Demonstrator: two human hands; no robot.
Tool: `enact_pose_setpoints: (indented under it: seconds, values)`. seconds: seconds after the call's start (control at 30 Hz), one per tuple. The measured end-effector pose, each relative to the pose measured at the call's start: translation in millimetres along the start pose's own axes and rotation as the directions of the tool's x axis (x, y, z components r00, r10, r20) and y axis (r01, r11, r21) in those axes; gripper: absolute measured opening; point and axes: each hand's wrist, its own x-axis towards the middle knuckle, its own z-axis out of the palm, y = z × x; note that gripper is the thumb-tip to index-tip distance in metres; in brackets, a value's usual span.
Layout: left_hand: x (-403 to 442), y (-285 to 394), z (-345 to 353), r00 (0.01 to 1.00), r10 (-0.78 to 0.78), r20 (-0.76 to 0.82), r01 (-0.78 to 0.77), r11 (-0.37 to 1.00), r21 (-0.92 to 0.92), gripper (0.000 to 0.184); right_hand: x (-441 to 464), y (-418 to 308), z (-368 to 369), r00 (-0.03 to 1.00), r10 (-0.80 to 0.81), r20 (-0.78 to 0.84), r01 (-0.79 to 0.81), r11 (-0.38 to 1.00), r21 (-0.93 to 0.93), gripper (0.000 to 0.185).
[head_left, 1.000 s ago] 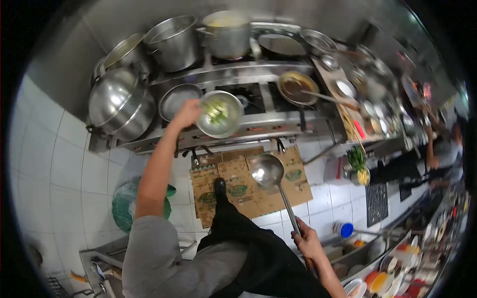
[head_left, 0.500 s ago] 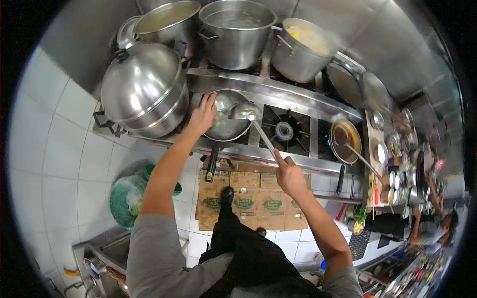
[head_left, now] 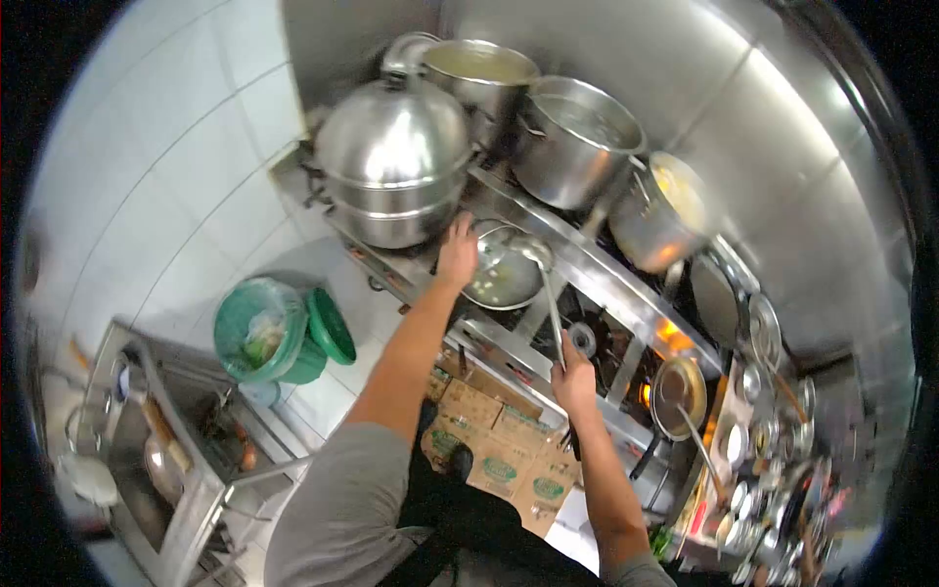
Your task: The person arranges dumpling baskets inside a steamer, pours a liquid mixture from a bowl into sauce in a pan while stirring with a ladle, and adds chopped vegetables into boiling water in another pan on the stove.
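Note:
A frying pan (head_left: 499, 286) sits on the stove's left front, with small pale pieces in its base. My right hand (head_left: 573, 378) is closed round the handle of a metal ladle (head_left: 554, 311), whose bowl is over the pan's right side. At the pan's left rim, my left hand (head_left: 458, 254) has its fingers closed at the edge of what looks like a small metal bowl (head_left: 495, 238), tilted over the pan. Blur partly hides those fingertips.
A domed steamer (head_left: 396, 147) stands left of the pan. Behind are several pots, including a tall stockpot (head_left: 577, 147). To the right, a second pan (head_left: 679, 396) holds a ladle near a flame. A green bin (head_left: 259, 328) and a sink (head_left: 147, 489) are at left.
The view has swung left and tilted, bringing the bin and sink further into sight. Both hands stay at the pan; the ladle's bowl remains over it. Pale pieces in the pan now show more clearly.

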Motion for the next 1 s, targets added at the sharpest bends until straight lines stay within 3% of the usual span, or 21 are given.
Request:
enact_pose_setpoints:
  seconds: [0.03, 0.1, 0.17, 0.23, 0.27, 0.37, 0.47, 0.57, 0.6, 0.7, 0.73, 0.8, 0.83, 0.87, 0.9, 1.0]
  values:
    - [-5.9, 0.6, -14.9, 0.984, -0.178, -0.019, 0.172, 0.972, -0.160, 0.019, 1.6, -1.8, 5.2, 0.998, -0.043, -0.040, 0.044, 0.999, 0.031, 0.069]
    - [-21.5, 0.3, -34.2, 0.926, -0.353, -0.136, 0.303, 0.908, -0.289, 0.023, -1.9, -16.3, 3.2, 0.995, -0.053, -0.088, 0.063, 0.991, 0.117, 0.068]
    - [-25.7, -11.7, -53.8, 0.904, -0.381, -0.191, 0.310, 0.895, -0.320, 0.025, -13.3, -29.0, -3.9, 0.999, 0.024, -0.043, -0.016, 0.987, 0.163, 0.067]
    - [-33.9, -18.1, -72.2, 0.892, -0.429, -0.144, 0.361, 0.866, -0.345, 0.025, -20.5, -43.1, -16.7, 0.997, -0.057, -0.051, 0.063, 0.988, 0.143, 0.066]
    - [-36.5, -30.0, -72.4, 0.888, -0.395, -0.236, 0.291, 0.879, -0.377, 0.022, -24.5, -51.3, -23.4, 0.997, -0.079, -0.007, 0.080, 0.992, 0.096, 0.066]
    - [-52.5, -62.1, -97.2, 0.903, -0.428, -0.046, 0.375, 0.835, -0.404, 0.020, -35.9, -85.8, -41.5, 0.987, -0.136, 0.089, 0.137, 0.991, -0.003, 0.066]
    - [-86.7, -80.8, -170.4, 0.817, -0.477, 0.323, 0.558, 0.516, -0.650, 0.026, -43.9, -111.3, -35.6, 0.952, -0.293, 0.091, 0.284, 0.954, 0.097, 0.064]
    - [-151.2, -129.1, -197.9, 0.914, -0.402, 0.058, 0.352, 0.713, -0.606, 0.032, -66.5, -168.8, -11.2, 0.976, -0.126, 0.179, 0.069, 0.953, 0.294, 0.063]
    - [-173.9, -146.6, -205.4, 0.885, -0.437, 0.160, 0.414, 0.583, -0.699, 0.033, -70.4, -199.5, -7.5, 0.958, -0.050, 0.281, -0.030, 0.962, 0.271, 0.062]
    - [-236.2, -181.9, -238.8, 0.805, -0.557, 0.206, 0.478, 0.403, -0.781, 0.032, -83.9, -257.2, 48.7, 0.923, -0.353, 0.153, 0.333, 0.932, 0.145, 0.063]
    - [-253.7, -199.0, -257.8, 0.817, -0.551, 0.169, 0.488, 0.506, -0.711, 0.032, -94.6, -277.7, 63.0, 0.919, -0.245, 0.308, 0.189, 0.961, 0.203, 0.063]
    - [-289.7, -231.4, -313.9, 0.836, -0.541, 0.094, 0.501, 0.682, -0.533, 0.031, -109.6, -298.4, 79.9, 0.858, -0.380, 0.345, 0.291, 0.914, 0.282, 0.063]
    - [-311.3, -258.4, -324.9, 0.831, -0.546, 0.109, 0.512, 0.673, -0.533, 0.030, -114.3, -307.6, 87.0, 0.820, -0.448, 0.357, 0.340, 0.882, 0.326, 0.063]
    - [-332.9, -289.5, -328.4, 0.829, -0.544, 0.129, 0.520, 0.667, -0.533, 0.029, -112.5, -344.9, 61.4, 0.790, -0.282, 0.545, 0.162, 0.952, 0.259, 0.062]
    - [-349.6, -311.4, -335.4, 0.832, -0.533, 0.152, 0.523, 0.666, -0.531, 0.029, -113.5, -360.9, 58.8, 0.803, -0.312, 0.507, 0.224, 0.947, 0.229, 0.062]
    - [-367.9, -324.7, -383.5, 0.739, -0.622, 0.259, 0.567, 0.366, -0.738, 0.027, -107.4, -393.9, 44.2, 0.877, -0.280, 0.391, 0.159, 0.936, 0.313, 0.060]
